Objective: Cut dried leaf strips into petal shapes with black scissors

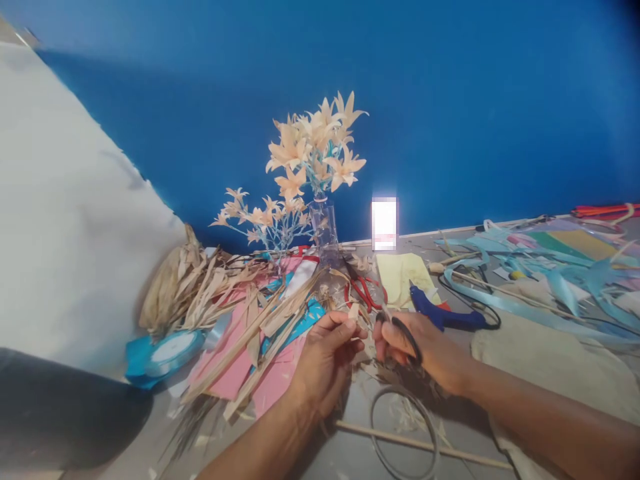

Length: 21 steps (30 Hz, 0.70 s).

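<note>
My left hand [333, 357] pinches a small pale strip of dried husk [354, 311] between thumb and fingertips. Close beside it, my right hand [407, 343] is closed round a pair of black-handled scissors [411, 339], whose blades are mostly hidden by the fingers. Just beyond both hands lies a red-handled tool [367, 293], scissors or pliers. Pale husk flowers [320, 143] on light-blue stems stand in a clear bottle [325, 230], with a smaller flower spray [270, 217] to its left. A blue glue gun [440, 310] rests right of the hands.
A tape ring [375, 427] and a thin stick [465, 457] lie in front. Dried husks [170, 293], pink sheets [225, 380] and a ribbon spool [175, 350] are at left. Blue ribbons [565, 283], a beige cloth [560, 373] and a yellow pad [403, 273] sit to the right. A blue wall [475, 120] rises behind.
</note>
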{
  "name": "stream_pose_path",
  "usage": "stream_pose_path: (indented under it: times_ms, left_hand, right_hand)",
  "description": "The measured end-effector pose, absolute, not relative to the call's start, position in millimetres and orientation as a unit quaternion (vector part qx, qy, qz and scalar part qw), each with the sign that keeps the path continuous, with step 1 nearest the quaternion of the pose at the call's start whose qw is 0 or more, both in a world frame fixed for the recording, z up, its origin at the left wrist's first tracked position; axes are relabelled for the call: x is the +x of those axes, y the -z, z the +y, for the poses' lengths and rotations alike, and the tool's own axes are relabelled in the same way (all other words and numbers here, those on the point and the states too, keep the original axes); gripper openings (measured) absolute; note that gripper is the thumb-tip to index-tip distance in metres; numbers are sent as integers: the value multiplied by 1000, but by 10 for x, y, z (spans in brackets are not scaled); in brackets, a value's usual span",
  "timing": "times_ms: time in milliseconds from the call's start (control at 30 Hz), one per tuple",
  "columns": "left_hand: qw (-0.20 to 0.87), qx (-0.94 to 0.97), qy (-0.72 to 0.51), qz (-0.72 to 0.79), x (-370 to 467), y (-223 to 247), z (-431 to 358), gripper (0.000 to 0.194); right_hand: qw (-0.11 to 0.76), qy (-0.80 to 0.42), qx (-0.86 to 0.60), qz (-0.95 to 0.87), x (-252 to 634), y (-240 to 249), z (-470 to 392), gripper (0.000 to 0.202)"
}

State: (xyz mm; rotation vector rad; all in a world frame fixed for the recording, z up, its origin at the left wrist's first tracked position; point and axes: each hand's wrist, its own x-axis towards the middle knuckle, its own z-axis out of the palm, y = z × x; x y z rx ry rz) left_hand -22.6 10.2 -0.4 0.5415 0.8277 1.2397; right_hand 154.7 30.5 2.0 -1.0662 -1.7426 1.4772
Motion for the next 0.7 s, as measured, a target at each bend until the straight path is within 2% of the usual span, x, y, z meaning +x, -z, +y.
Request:
stream_pose_path:
  times_ms: [167,700]
  left_hand:
    - [700,200,-586,356,-218,30,109,27]
    - [702,193,-589,351,-206,46,93,24]
  right_hand:
    - [236,-603,-362,-671,1413,140,176,68]
    - [250,-627,-360,-644,1402,194,175,69]
